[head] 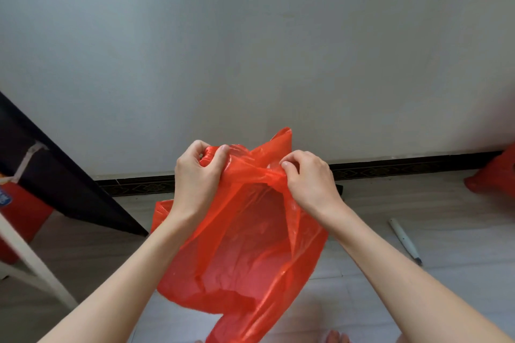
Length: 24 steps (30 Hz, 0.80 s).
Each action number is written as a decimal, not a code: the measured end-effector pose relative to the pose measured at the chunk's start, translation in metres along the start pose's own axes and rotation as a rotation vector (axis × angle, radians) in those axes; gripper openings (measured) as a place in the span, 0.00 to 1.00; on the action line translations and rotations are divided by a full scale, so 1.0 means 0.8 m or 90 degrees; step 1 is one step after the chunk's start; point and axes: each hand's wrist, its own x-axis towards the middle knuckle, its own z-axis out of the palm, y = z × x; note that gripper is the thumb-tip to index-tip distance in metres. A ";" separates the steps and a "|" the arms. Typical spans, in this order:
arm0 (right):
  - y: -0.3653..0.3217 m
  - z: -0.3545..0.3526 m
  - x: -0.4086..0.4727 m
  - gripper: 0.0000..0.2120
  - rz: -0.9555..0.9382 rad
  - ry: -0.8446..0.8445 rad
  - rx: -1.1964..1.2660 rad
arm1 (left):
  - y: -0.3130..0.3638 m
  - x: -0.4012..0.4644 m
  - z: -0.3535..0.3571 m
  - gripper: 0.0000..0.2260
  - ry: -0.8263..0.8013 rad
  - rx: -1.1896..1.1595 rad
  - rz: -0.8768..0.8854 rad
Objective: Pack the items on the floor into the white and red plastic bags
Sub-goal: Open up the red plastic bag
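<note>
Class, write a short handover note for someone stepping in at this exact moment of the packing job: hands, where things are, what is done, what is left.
Left hand: grips the bunched top of the red bag.
Right hand: pinches the bag's top on the other side.
The red bag hangs in the air between both hands, above the floor; whether it holds anything cannot be told.
A white pen lies on the floor to the right.
A white bag is not in view.
Left: pack the pen.

Head view looks down, near the floor (362, 301)
</note>
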 end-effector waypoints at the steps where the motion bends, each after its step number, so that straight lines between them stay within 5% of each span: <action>1: 0.001 0.000 0.001 0.10 -0.003 -0.004 -0.027 | 0.000 -0.001 0.000 0.15 -0.016 0.010 0.002; 13: 0.016 -0.005 0.009 0.11 0.150 -0.010 0.198 | -0.007 0.003 -0.019 0.08 -0.235 0.100 0.031; 21: 0.022 -0.013 0.015 0.07 0.006 0.020 0.002 | -0.010 0.007 -0.025 0.04 -0.228 0.054 -0.007; 24: 0.014 -0.007 0.004 0.19 -0.146 0.084 -0.004 | -0.010 0.009 -0.022 0.03 -0.162 0.014 -0.051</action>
